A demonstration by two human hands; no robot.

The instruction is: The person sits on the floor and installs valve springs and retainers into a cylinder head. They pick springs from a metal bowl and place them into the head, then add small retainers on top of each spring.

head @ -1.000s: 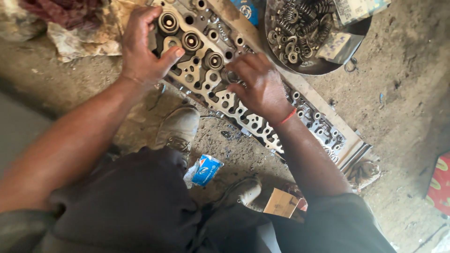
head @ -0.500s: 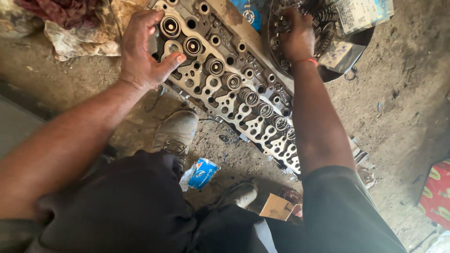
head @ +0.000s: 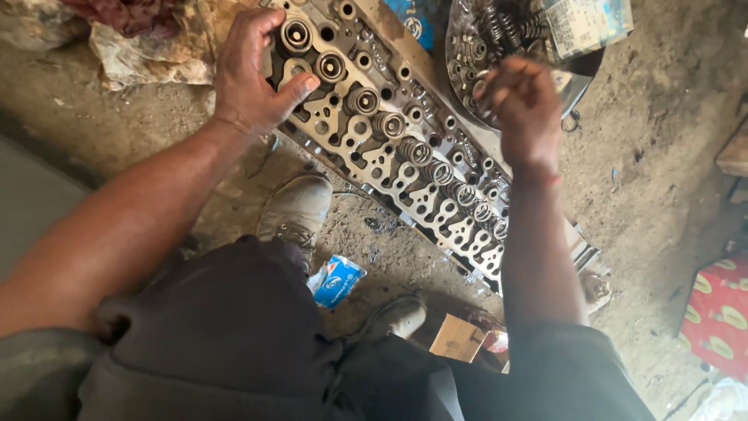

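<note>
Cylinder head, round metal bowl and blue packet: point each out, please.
Cylinder head (head: 405,168): head view, on its middle section among the valve springs.
Round metal bowl (head: 580,74): head view, on its right rim.
Blue packet (head: 335,281): head view, on its printed face.

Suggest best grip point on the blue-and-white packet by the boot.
Pinch the blue-and-white packet across its narrow width at the upper end, coming from above. It lies flat on the dirt floor between the boots, so the fingers probably need a free edge.
</note>
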